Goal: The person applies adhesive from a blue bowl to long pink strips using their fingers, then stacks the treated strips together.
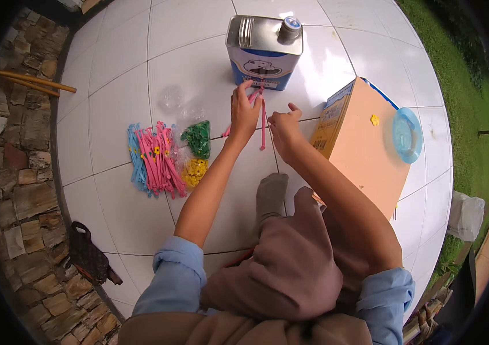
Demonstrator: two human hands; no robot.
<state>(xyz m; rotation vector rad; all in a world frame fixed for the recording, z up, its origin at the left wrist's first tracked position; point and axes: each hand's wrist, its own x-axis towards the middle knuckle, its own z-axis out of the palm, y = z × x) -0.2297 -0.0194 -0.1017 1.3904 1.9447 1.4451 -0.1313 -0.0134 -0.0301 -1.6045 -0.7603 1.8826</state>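
My left hand (244,115) is closed on a thin pink strip (263,127), one of a few in front of the tin, with ends trailing toward me. Close by on the right, my right hand (284,126) has its fingers curled together; whatever may be in them is too small to make out. Just beyond both hands stands a blue and white metal tin (264,57) with a round cap. To the left lies a pile of pink strips (161,164) beside blue strips (136,158). Green pieces (198,139) and yellow flower-shaped pieces (194,171) sit in clear plastic next to them.
A cardboard box (359,161) stands at my right, bearing a translucent blue dish (407,135) and one small yellow flower (375,119). On the white tiles at the lower left rests a dark brown bag (90,253). My foot (272,192) is below my hands.
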